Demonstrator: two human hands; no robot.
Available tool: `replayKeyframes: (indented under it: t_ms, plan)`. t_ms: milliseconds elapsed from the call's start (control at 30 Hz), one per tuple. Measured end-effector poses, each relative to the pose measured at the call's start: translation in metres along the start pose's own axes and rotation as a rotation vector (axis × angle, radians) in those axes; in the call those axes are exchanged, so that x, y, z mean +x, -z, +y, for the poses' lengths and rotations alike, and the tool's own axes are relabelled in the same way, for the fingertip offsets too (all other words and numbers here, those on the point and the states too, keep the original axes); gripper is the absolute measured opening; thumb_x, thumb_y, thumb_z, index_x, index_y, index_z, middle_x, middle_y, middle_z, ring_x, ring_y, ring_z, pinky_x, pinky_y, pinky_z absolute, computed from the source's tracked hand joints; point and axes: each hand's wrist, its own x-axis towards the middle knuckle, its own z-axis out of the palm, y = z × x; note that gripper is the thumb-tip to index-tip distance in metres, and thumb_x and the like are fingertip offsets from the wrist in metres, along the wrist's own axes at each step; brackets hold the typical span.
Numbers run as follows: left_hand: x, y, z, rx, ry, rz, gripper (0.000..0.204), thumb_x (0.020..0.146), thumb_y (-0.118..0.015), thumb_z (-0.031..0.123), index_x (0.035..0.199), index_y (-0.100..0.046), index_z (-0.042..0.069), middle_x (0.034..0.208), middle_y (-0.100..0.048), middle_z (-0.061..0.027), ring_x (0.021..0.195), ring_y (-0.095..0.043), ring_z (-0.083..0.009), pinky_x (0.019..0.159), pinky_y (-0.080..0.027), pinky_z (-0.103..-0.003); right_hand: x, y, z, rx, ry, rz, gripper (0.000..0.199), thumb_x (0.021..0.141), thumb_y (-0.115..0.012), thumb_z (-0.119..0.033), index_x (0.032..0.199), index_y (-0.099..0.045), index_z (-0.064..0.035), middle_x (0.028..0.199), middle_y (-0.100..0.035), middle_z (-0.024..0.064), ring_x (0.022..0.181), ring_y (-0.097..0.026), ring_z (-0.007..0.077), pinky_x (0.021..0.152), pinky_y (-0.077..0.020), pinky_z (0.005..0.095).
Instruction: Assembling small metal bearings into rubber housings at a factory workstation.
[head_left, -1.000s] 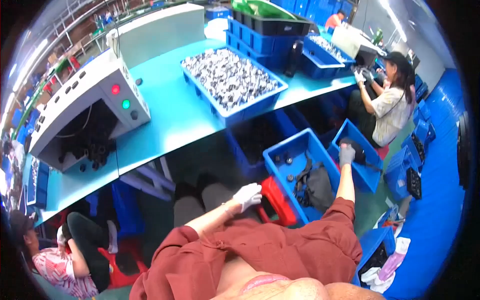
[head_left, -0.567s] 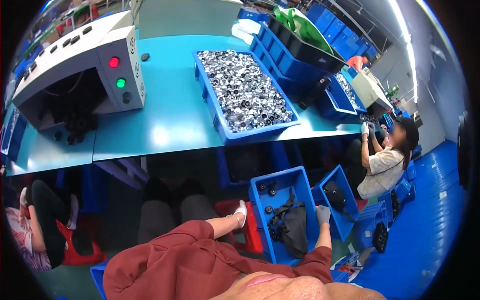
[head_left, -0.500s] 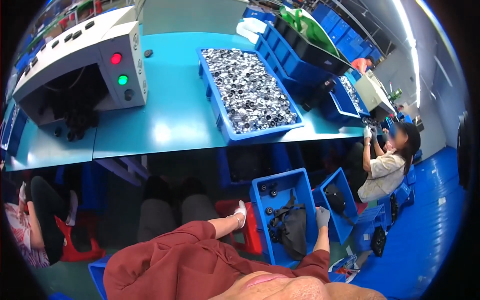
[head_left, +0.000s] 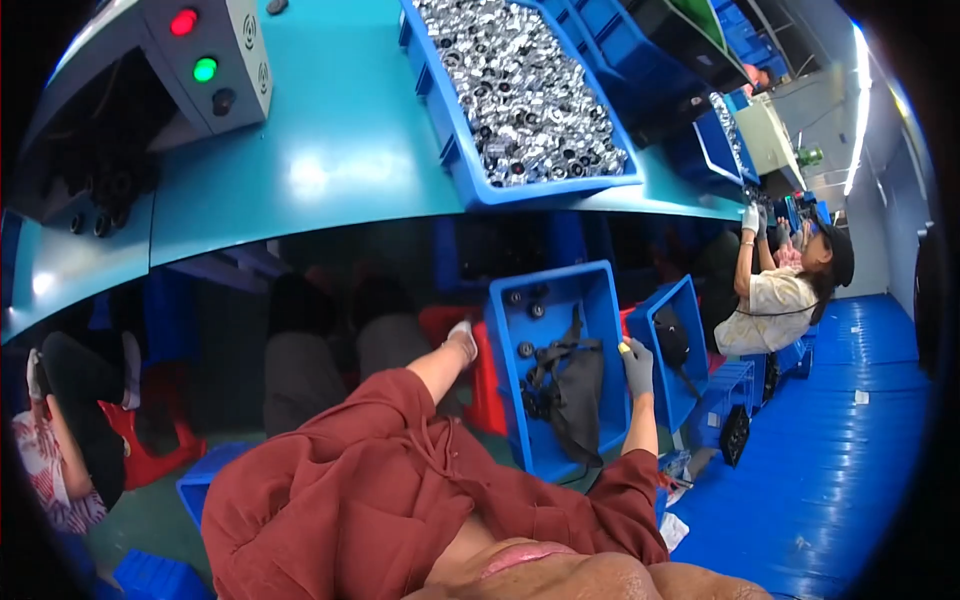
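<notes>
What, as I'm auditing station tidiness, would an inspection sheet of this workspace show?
Surface: blue-green table, bearing a blue tray heaped with small silver and black parts.
Things at hand: blue bin beside a red stool, containing a black bag and round black parts.
Clutter: loose dark pieces by the machine; second blue bin holding a dark bag-like item.
Hands: left hand, white-gloved, at the stool; right hand, grey-gloved, by the first bin's right rim; grip unclear.
Cables: nothing seen clearly.
Surroundings: one co-worker at right, another at left; blue floor covering at right.
</notes>
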Motion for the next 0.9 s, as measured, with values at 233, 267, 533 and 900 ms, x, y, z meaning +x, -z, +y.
replayKeyframes:
  t_ms: [233, 267, 533, 900]
  plan:
    - [0.045, 0.029, 0.005, -0.061, -0.732, -0.873, 0.051, 0.102, -0.045, 0.051, 0.11, -0.069, 0.007, 0.107, -0.072, -0.0113, 0.104, -0.066, -0.0265, 0.098, -0.052, -0.042, 0.015, -0.036, -0.062, 0.055, 0.038, -0.085, 0.022, 0.091, -0.065, -0.013, 0.105, -0.072, 0.003, 0.085, -0.068, 0.0065, 0.081, -0.059, 0.0112, 0.074, -0.0469, 0.0284]
    - [0.034, 0.021, 0.007, 0.088, -0.69, -0.616, 0.039, 0.1, -0.047, 0.041, 0.103, -0.07, 0.01, 0.103, -0.073, -0.0102, 0.094, -0.068, -0.0283, 0.092, -0.054, -0.044, 0.01, -0.03, -0.053, -0.094, 0.096, -0.067, 0.02, 0.092, -0.065, -0.013, 0.102, -0.072, 0.0031, 0.081, -0.066, 0.0044, 0.079, -0.057, 0.0101, 0.071, -0.0455, 0.0281]
    - [-0.012, 0.03, 0.023, -0.329, -0.07, -0.204, 0.058, 0.085, -0.056, 0.065, 0.109, -0.071, 0.015, 0.115, -0.07, -0.0113, 0.102, -0.066, -0.0349, 0.095, -0.051, -0.058, 0.002, -0.032, -0.029, 0.195, -0.008, -0.104, 0.024, 0.089, -0.065, -0.009, 0.109, -0.073, 0.0021, 0.089, -0.071, 0.0042, 0.082, -0.062, 0.0105, 0.073, -0.049, 0.0277]
    - [-0.067, 0.0, 0.014, -0.399, -0.394, -0.36, 0.051, 0.094, -0.06, 0.06, 0.082, -0.065, 0.01, 0.079, -0.067, -0.0076, 0.067, -0.064, -0.0269, 0.07, -0.058, -0.045, -0.004, -0.023, -0.012, -0.178, 0.217, -0.037, 0.023, 0.08, -0.072, -0.016, 0.098, -0.069, -0.002, 0.082, -0.059, 0.0155, 0.08, -0.061, 0.0333, 0.071, -0.0474, 0.0418]
